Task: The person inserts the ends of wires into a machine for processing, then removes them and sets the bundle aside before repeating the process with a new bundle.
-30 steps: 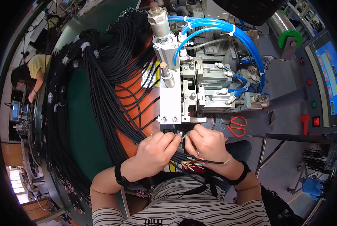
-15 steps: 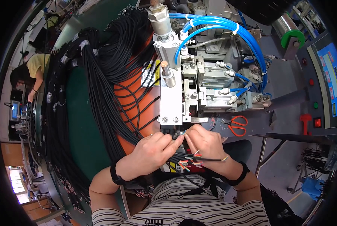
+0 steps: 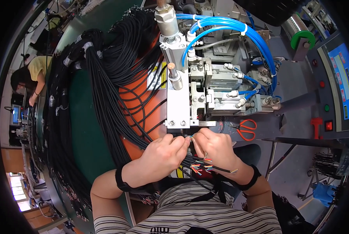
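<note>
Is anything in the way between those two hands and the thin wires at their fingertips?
Nothing visible: the left hand and right hand both reach the thin wires. The coloured cable ends lie nearer the body, not between.

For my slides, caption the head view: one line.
Left hand and right hand nearly meet at thin wires before a machine with blue tubes; orange-handled scissors lie nearby.

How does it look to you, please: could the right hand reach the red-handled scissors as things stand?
Probably yes: the scissors lie near the right hand, forward and to its right, with nothing visible standing between. However, it seems to be pinching thin wires, so it would likely have to let go first.
</note>
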The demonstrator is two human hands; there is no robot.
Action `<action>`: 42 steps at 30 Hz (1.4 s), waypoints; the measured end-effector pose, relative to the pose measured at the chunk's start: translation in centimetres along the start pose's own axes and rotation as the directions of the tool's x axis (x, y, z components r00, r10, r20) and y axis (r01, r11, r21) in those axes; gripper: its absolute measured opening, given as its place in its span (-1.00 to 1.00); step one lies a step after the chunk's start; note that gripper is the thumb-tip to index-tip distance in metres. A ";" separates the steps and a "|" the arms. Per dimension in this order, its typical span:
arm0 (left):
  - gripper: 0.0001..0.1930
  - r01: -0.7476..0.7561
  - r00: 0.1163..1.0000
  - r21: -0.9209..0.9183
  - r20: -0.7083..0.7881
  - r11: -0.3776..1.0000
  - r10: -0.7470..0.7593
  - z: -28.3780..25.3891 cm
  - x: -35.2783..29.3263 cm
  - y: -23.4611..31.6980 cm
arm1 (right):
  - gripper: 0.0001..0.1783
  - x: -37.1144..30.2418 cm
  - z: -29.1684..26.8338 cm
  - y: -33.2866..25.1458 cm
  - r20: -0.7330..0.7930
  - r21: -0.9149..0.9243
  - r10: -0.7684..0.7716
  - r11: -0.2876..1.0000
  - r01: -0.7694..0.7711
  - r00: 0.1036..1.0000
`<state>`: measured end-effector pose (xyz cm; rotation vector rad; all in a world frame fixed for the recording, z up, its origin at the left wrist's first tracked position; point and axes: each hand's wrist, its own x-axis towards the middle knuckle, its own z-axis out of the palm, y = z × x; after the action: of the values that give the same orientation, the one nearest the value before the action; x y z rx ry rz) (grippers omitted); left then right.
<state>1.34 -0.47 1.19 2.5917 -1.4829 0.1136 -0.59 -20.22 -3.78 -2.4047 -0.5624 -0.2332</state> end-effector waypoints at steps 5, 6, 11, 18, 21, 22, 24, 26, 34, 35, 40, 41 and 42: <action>-0.64 0.026 1.000 -0.013 0.010 1.000 -0.026 0.1 0.0 -0.1 | -0.92 0.0 0.9 -0.7 -0.279 0.176 0.034 0.984 0.016 0.960; -0.64 0.028 1.000 -0.011 0.010 1.000 -0.028 0.1 0.0 -0.2 | -0.92 0.0 1.0 -0.3 -0.280 0.177 0.032 0.984 0.019 0.960; -0.63 0.107 0.992 -0.139 -0.056 0.984 -0.116 -0.2 -0.7 -1.0 | -0.85 -1.1 2.3 1.7 -0.065 0.212 0.088 0.974 -0.073 0.994; -0.60 0.245 0.952 -0.250 -0.122 0.937 -0.281 0.7 -3.3 -1.4 | -0.71 -2.2 1.3 1.5 -0.006 0.355 0.291 0.895 -0.270 0.957; -0.59 0.302 0.936 -0.119 -0.150 0.946 -0.317 0.8 -2.7 -1.6 | -0.61 -2.5 0.0 1.1 0.148 0.670 0.255 0.684 -0.287 0.955; -0.59 0.304 0.936 -0.119 -0.151 0.945 -0.320 0.7 -2.6 -1.5 | -0.61 -2.5 -0.3 1.0 0.150 0.670 0.253 0.685 -0.286 0.956; -0.56 0.143 0.946 -0.238 -0.252 0.961 -0.203 0.6 -2.3 -1.2 | -0.58 -2.6 -0.7 0.7 0.264 0.766 0.220 0.544 -0.343 0.939; -0.55 0.053 0.941 -0.290 -0.305 0.956 -0.144 0.6 -2.4 -1.0 | -0.57 -2.7 -1.0 0.4 0.315 0.803 0.200 0.466 -0.373 0.928; -0.50 0.163 0.968 -0.408 -0.112 0.898 -0.226 0.5 -3.2 -0.9 | -0.72 -2.4 -0.5 -1.0 0.165 0.934 0.180 0.287 -0.212 0.970; -0.51 0.132 0.970 -0.464 -0.122 0.876 -0.211 0.2 -2.7 -0.7 | -0.75 -2.4 -0.3 -1.0 0.177 0.947 0.203 0.232 -0.223 0.963; -0.55 0.060 0.951 -0.588 -0.212 0.806 -0.225 1.1 -2.8 -0.6 | -0.82 -2.5 0.4 -0.2 0.209 0.977 0.329 -0.022 -0.214 0.921; -0.57 0.056 0.938 -0.598 -0.244 0.800 -0.248 1.3 -2.9 -0.6 | -0.83 -2.5 0.4 -0.2 0.216 0.976 0.366 -0.092 -0.195 0.905; -0.57 0.057 0.938 -0.598 -0.243 0.800 -0.248 1.5 -3.1 -0.6 | -0.83 -2.4 0.4 -0.4 0.216 0.976 0.365 -0.093 -0.195 0.906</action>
<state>0.24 2.20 -0.73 2.0587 -0.9840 0.0338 -2.92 -20.56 -4.60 -0.8786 0.0084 0.2179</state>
